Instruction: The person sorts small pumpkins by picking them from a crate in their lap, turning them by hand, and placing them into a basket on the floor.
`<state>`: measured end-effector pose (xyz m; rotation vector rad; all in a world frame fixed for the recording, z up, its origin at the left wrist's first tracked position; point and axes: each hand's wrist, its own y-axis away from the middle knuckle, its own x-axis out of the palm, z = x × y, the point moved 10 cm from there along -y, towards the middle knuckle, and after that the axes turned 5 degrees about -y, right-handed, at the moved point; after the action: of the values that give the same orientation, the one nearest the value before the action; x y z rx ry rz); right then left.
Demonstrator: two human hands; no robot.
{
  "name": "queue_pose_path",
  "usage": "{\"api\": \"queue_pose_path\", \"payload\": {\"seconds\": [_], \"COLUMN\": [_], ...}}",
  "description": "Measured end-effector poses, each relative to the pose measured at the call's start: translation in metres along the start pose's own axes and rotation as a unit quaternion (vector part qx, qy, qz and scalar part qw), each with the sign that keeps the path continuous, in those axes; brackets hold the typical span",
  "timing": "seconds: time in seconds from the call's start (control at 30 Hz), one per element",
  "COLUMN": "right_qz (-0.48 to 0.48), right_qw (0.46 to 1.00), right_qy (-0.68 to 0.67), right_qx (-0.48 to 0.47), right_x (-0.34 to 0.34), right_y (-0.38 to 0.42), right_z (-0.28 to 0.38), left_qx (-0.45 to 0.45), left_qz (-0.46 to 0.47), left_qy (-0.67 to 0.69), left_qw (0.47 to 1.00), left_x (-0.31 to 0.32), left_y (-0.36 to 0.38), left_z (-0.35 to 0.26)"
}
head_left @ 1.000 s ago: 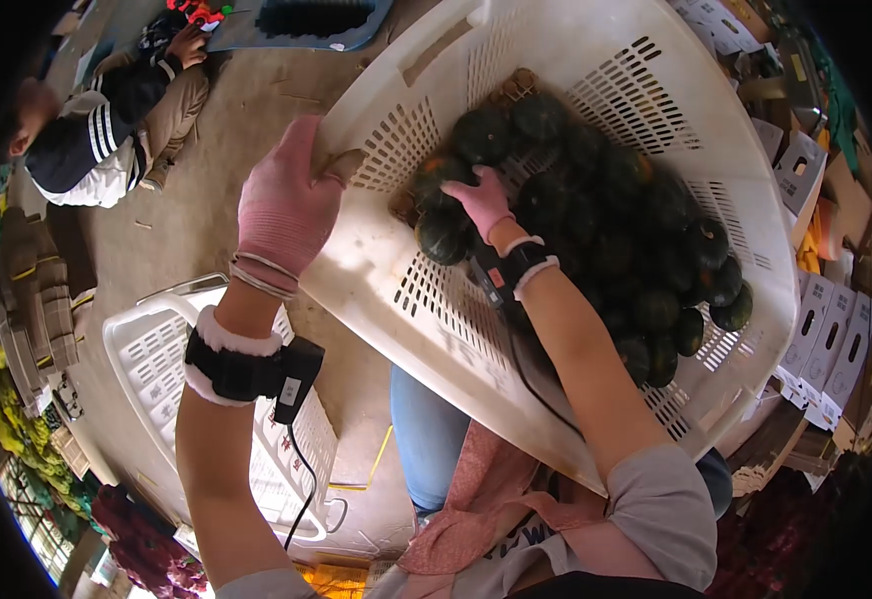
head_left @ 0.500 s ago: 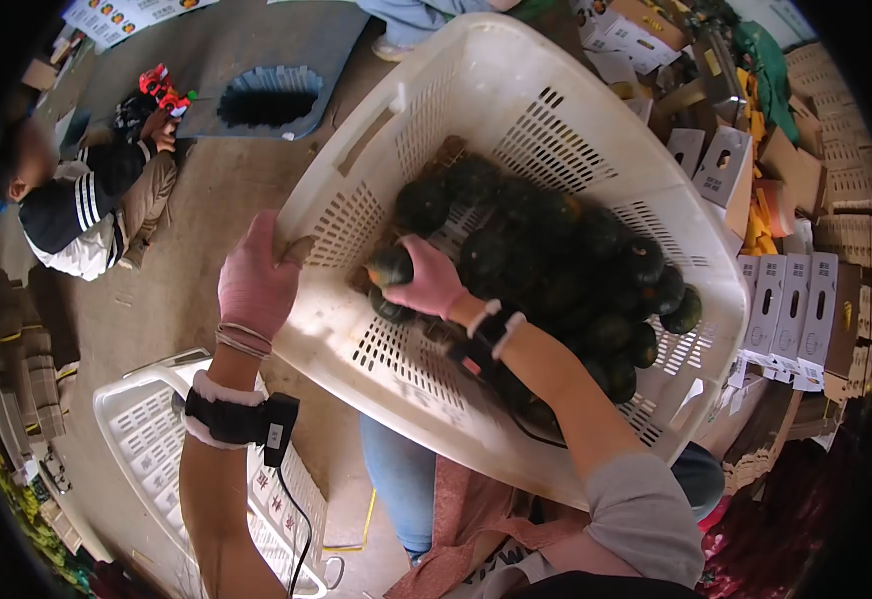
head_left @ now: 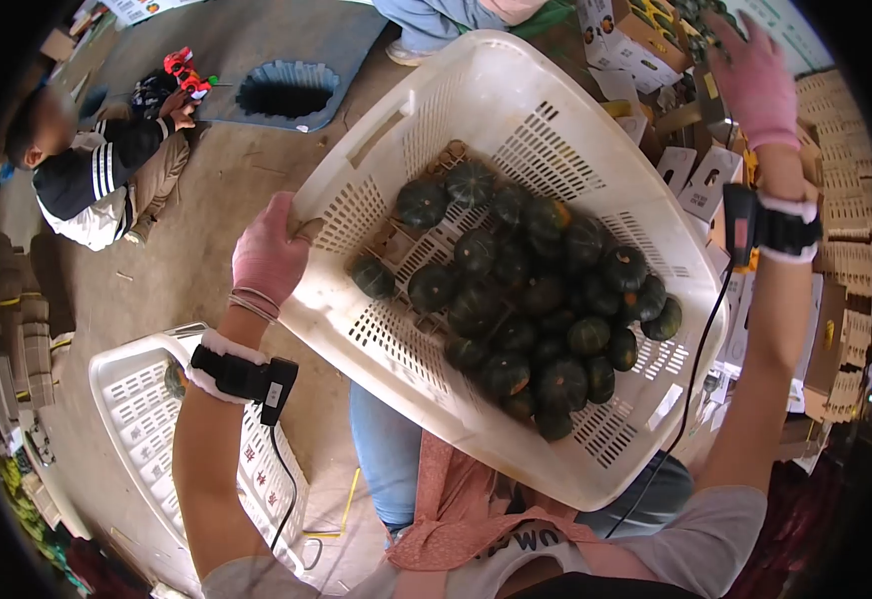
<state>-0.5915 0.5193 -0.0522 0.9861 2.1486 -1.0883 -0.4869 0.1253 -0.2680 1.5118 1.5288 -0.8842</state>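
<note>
A large white slatted plastic basket (head_left: 396, 439) is tilted in front of me, with several small dark green squashes (head_left: 546, 299) inside. Its left rim is gripped by my left hand (head_left: 268, 250), in a pink glove, fingers wrapped round the edge. At the upper right is my right hand (head_left: 755, 85), also gloved in pink, its fingers spread and nothing visible in them. Beyond those fingertips lie more small green things (head_left: 700, 22), partly hidden. One squash (head_left: 372, 278) rests apart from the pile, near the basket's left wall.
A second white basket (head_left: 136, 439) stands at lower left with a squash (head_left: 175, 379) inside. Printed cartons (head_left: 705, 185) line the right side. A seated person (head_left: 96, 190) holds a red toy on the left, beside a blue board (head_left: 226, 50) with a hole.
My right hand has left the basket, where it held a squash, and moved to the upper right, now open. A squash now shows in the lower basket. My left hand stays on the rim.
</note>
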Motion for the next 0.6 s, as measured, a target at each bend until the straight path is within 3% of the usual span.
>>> {"api": "queue_pose_path", "payload": {"seconds": [0.07,0.1,0.13,0.17,0.2,0.27,0.33,0.4,0.5,0.6], "right_qz": [-0.068,-0.034,0.034,0.228,0.308,0.424,0.437,0.329,0.379,0.366], "right_qw": [0.979,0.949,0.918,0.895,0.874,0.814,0.755,0.846,0.814,0.771], "right_qy": [-0.187,-0.304,-0.384,-0.376,-0.363,-0.38,-0.484,-0.414,-0.432,-0.517], "right_qx": [-0.033,-0.074,-0.096,-0.074,-0.101,-0.12,-0.068,-0.067,-0.076,0.061], "right_x": [0.007,0.025,0.049,0.094,0.133,0.18,0.225,0.22,0.221,0.205], "right_y": [0.006,0.018,0.034,0.05,0.071,0.104,0.136,0.139,0.14,0.144], "right_z": [0.051,0.1,0.157,0.212,0.258,0.33,0.389,0.407,0.406,0.372], "left_qx": [-0.01,-0.008,-0.004,-0.004,-0.004,-0.014,-0.028,-0.044,-0.029,-0.016], "left_qz": [0.003,0.008,0.01,0.008,0.005,0.011,0.026,0.046,0.029,0.014], "left_qy": [0.003,0.004,0.005,0.005,0.004,0.004,0.009,-0.002,0.056,0.056], "left_qw": [1.0,1.0,1.0,1.0,1.0,1.0,0.999,0.998,0.998,0.998], "left_x": [0.002,0.001,0.0,0.0,-0.001,-0.003,-0.004,0.003,0.004,0.002], "left_y": [0.001,0.001,0.0,-0.001,-0.001,0.001,0.002,0.0,0.001,0.0], "left_z": [0.004,0.002,-0.001,-0.001,-0.002,-0.001,-0.004,0.004,0.001,-0.002]}}
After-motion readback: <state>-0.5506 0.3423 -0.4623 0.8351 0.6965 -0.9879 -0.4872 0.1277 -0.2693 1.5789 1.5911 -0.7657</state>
